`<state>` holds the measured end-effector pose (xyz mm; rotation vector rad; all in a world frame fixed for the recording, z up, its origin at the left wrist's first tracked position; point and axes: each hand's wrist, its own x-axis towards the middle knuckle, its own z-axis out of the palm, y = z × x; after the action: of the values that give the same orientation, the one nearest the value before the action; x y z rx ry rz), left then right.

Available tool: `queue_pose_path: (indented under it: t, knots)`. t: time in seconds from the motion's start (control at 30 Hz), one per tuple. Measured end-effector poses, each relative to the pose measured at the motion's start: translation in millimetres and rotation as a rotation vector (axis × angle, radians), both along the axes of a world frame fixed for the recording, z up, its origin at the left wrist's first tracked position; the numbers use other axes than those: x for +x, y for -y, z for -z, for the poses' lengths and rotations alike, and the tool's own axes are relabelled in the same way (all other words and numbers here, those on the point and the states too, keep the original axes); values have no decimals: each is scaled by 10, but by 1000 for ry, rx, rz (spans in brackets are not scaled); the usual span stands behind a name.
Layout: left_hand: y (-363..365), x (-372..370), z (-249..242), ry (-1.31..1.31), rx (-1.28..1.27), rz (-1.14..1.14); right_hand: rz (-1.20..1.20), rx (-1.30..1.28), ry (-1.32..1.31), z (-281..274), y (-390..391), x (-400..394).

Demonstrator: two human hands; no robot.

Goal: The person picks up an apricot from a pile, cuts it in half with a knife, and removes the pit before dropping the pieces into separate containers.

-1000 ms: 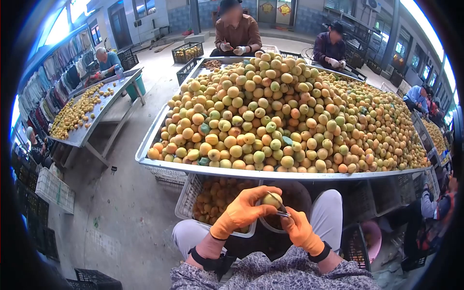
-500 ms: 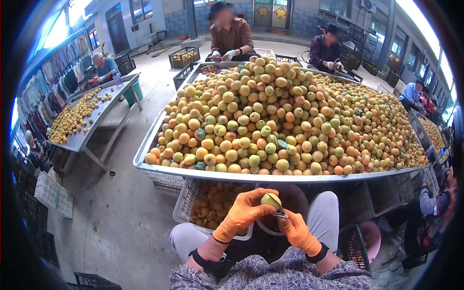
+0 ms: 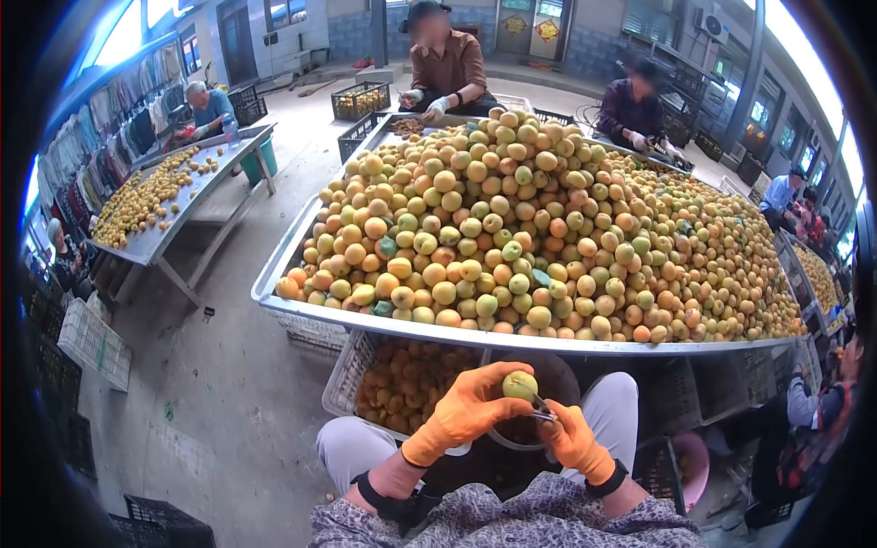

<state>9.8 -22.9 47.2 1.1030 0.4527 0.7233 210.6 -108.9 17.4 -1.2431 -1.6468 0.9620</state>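
In an orange glove, my left hand [image 3: 468,411] pinches a yellow-green apricot [image 3: 519,385] between thumb and fingers, over my lap. My right hand [image 3: 575,440], gloved the same way, is closed around a small metal knife [image 3: 545,414]. Its blade meets the right side of the fruit. Just beyond both hands rises a big heap of apricots [image 3: 475,224] on a metal-edged table [image 3: 548,343]. Below that edge, a white crate [image 3: 343,376] of apricots sits left of my hands, and a round tub [image 3: 559,379] stands behind them, partly hidden.
Across the table a person in brown [image 3: 448,68] and another in dark clothes [image 3: 630,110] work with gloved hands. A second table [image 3: 146,251] with apricots stands left. A pink basin [image 3: 694,470] and black crate [image 3: 656,470] lie low at right.
My view has shifted slightly. The apricot stays in my left hand and the knife in my right, its blade still at the fruit. The person in brown has moved their hands apart.
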Motion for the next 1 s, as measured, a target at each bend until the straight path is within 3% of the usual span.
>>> queue_pose_path:
  t: [0.07, 0.13, 0.27, 0.4, 0.43, 0.5, 0.57, 0.63, 0.77, 0.83, 0.87, 0.93, 1.0]
  knots:
    - [-20, -13, 9, -43, 48, -44, -12, -40, 29, -3, 4, 25]
    - [-54, -20, 17, -213, 435, -119, -7, -69, 53, -45, 17, 26]
    - [-100, -15, 59, -383, 708, -235, 62, -182, 60, -13, 101, 11]
    - [-212, -9, 190, -271, 277, -196, 74, -277, 95, -242, 94, 101]
    - [-235, -51, 57, -182, 44, -200, 128, -259, -53, -256, 111, 146]
    - [-287, -83, 137, -34, -36, -141, 241, -190, -234, -380, 139, 122]
    - [-247, -42, 197, 54, -114, -62, 233, -69, -180, -502, -16, -38]
    - [-197, 97, 305, 374, -311, 141, 177, 95, -50, -466, -173, -81]
    - [-24, 275, 125, 233, -515, -81, 81, 302, 221, -391, -418, -189]
    - [-28, 270, 269, 7, -3, -177, 51, 323, 251, -412, -467, -220]
    - [-21, 230, 336, 13, -16, -192, 29, 346, 275, -412, -478, -241]
    - [-16, 111, 237, -105, -358, -104, 10, 301, 356, -390, -468, -283]
    - [-12, 124, 120, -126, -483, -176, -7, 259, 439, -313, -485, -335]
